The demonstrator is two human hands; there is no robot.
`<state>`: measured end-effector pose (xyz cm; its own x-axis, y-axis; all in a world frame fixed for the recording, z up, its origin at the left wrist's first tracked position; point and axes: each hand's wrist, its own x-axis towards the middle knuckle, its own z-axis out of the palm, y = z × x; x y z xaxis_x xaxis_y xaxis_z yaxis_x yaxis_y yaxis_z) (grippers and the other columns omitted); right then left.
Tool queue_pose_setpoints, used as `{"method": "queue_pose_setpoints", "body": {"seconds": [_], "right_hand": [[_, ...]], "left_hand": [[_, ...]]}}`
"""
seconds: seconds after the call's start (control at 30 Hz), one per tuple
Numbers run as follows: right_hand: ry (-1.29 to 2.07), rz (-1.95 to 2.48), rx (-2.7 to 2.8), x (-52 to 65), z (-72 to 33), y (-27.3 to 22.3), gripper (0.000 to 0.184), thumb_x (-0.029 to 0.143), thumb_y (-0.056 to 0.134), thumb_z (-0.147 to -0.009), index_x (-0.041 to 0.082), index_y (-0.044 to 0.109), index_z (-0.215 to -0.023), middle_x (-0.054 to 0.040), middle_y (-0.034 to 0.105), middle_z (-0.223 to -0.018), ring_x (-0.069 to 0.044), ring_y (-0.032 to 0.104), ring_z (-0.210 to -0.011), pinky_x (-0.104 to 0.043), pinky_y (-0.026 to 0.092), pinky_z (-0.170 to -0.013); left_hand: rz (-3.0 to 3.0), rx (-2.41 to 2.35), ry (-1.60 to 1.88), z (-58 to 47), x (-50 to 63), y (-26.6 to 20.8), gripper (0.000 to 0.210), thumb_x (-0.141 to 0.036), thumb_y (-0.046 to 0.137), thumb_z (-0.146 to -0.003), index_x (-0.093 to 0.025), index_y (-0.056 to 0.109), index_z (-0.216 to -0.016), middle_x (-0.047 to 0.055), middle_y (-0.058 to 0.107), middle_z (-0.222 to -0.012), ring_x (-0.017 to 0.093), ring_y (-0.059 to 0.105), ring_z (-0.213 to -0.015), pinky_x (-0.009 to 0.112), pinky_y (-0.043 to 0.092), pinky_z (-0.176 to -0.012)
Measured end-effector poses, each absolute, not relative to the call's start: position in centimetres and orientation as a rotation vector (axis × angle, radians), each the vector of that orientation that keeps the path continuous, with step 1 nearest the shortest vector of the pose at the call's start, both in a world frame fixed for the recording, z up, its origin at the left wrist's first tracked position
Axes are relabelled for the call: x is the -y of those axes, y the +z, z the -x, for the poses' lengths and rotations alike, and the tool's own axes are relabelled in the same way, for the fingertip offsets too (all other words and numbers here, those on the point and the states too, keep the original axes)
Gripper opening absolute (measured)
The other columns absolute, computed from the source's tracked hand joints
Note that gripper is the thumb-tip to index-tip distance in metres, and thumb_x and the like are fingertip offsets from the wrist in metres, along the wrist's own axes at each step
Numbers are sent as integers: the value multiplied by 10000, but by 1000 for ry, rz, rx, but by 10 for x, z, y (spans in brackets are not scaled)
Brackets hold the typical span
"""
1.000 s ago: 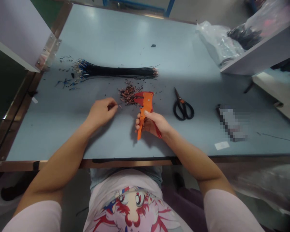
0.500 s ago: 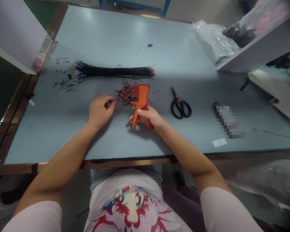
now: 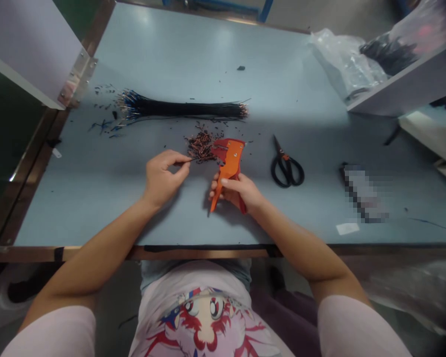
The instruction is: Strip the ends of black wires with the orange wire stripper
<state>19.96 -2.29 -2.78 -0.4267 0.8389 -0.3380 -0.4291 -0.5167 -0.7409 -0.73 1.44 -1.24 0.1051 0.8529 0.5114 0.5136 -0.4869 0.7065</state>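
My left hand (image 3: 166, 177) pinches a thin dark wire (image 3: 194, 159) between thumb and forefinger; its tip points right, to the near edge of a scrap pile. My right hand (image 3: 241, 189) is wrapped round an orange and red wire stripper (image 3: 232, 156), whose jaws face left and whose handles are spread. The jaws stand beside the pile of cut insulation bits (image 3: 201, 146), brown and black. Whether the wire touches the jaws, I cannot tell. Behind the pile lies a long bundle of black wires (image 3: 189, 109) with blue and coppery ends at the left.
Black-handled scissors (image 3: 287, 166) lie right of the stripper. Farther right are a pixelated object (image 3: 364, 193) and a white label (image 3: 347, 228). Plastic bags (image 3: 351, 62) rest at the back right by a panel (image 3: 405, 82). Blue scraps (image 3: 104, 126) lie left.
The whole view has shifted slightly, so the table things appear farther right. The wire stripper has moved a little toward me and right of the pile. My left hand keeps its pinch.
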Motion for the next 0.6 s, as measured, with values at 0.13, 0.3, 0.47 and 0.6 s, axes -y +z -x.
{"method": "queue_pose_setpoints", "body": {"seconds": [0.13,0.3,0.47,0.6], "right_hand": [[2019,957,838,29,-198,-20,301,260,746,-723,133,578,-938,-46,661,-814,-204,690,-711,-360,574,-651],[1996,991,944,34,-196,-13,293,254,747,-734,121,582,-936,-46,660,-817,-177,680,-702,-325,570,-653],[1996,979,1017,35,-196,-14,276,277,728,-757,123,577,-928,-52,661,-810,-181,676,-693,-324,575,-622],[2011,910,1059,37,-195,-11,273,294,720,-769,126,572,-925,-52,651,-808,-191,675,-698,-327,580,-582]], "left_hand": [[-2156,-1334,1342,9,-13,-10,83,-145,625,-768,-180,699,-777,1,691,-732,88,585,-634,207,440,-587],[-2278,-1391,1352,12,-14,-11,69,-193,620,-801,-191,690,-803,6,692,-760,105,574,-656,243,442,-632],[-2322,-1388,1372,14,-16,-11,65,-201,616,-815,-199,681,-816,1,696,-774,113,591,-684,264,444,-670],[-2403,-1292,1379,12,-14,-9,63,-179,615,-813,-200,675,-813,0,702,-773,127,620,-732,277,445,-697]]}}
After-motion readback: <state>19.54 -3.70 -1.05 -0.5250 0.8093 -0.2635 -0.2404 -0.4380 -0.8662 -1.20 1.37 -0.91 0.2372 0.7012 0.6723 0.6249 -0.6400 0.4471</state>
